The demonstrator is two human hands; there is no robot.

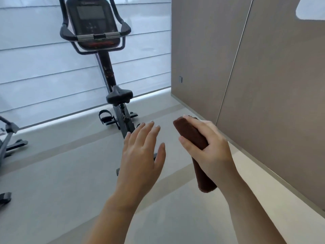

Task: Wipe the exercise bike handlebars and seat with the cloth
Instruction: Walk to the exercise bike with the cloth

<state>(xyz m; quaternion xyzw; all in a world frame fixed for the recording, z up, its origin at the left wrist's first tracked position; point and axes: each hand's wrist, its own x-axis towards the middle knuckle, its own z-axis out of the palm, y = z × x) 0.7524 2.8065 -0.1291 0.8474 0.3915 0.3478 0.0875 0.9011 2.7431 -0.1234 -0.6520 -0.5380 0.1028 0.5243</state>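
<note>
Pale blinds (44, 67), taupe wall panels (263, 85), grey floor (61, 191).

One camera rode on the person's head, wide-angle, looking forward and down across the floor (52, 182). The left hand (140, 155) and the right hand (212, 148), gripping a rolled cloth (191, 132), sat close under the lens, low in frame. The exercise bike (107, 71) stood farther ahead, left of centre, seat (119, 95) end toward the camera, a wall (263, 76) along the right.
</note>
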